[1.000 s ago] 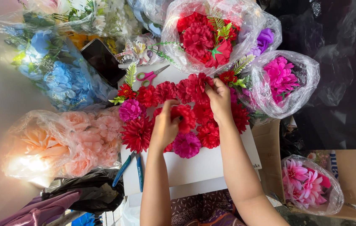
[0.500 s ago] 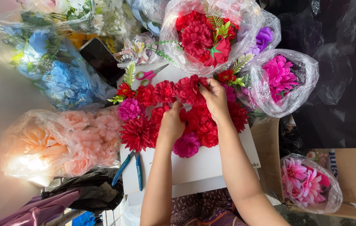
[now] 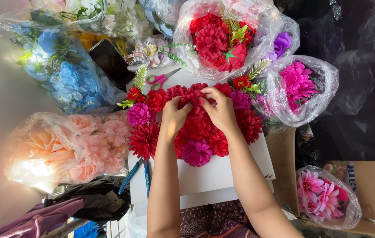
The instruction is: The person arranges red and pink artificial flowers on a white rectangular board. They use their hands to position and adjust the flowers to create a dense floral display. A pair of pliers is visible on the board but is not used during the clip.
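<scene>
Red cloth petals were what both my hands were on, at the top middle of the flower cluster [image 3: 196, 128] that sat on the white box [image 3: 214, 174]. My left hand [image 3: 175, 115] and right hand [image 3: 219, 111] had come together over one red flower [image 3: 195, 94], fingertips curled in and pinching its petals from either side, the thumbs nearly meeting. Neither hand was spread flat; both were bunched on that one bloom.

I judged the flower to be light and soft, the sort of fabric head that crushes if squeezed and springs loosely back, so a gentle pinch at the outer petals or under the head seemed the sensible hold. Whether it had a stiff stem beneath I couldn't tell, since the neighbouring blooms hid it. Packed tight around it were more red flowers, with a magenta flower [image 3: 139, 113] to the left, a purple-pink one [image 3: 197, 152] at the bottom edge and a few green fern sprigs [image 3: 140, 78] poking out.

Pink-handled scissors [image 3: 161, 79] lay just above the cluster, and blue-handled pliers [image 3: 138, 172] rested at the box's lower left corner. Plastic bags of flowers ringed everything: blue ones [image 3: 66, 79] at upper left, peach ones [image 3: 70, 147] at left, red ones [image 3: 218, 37] above, bright pink ones [image 3: 300, 86] at right. A dark phone [image 3: 110, 61] lay beside the blue bag.
</scene>
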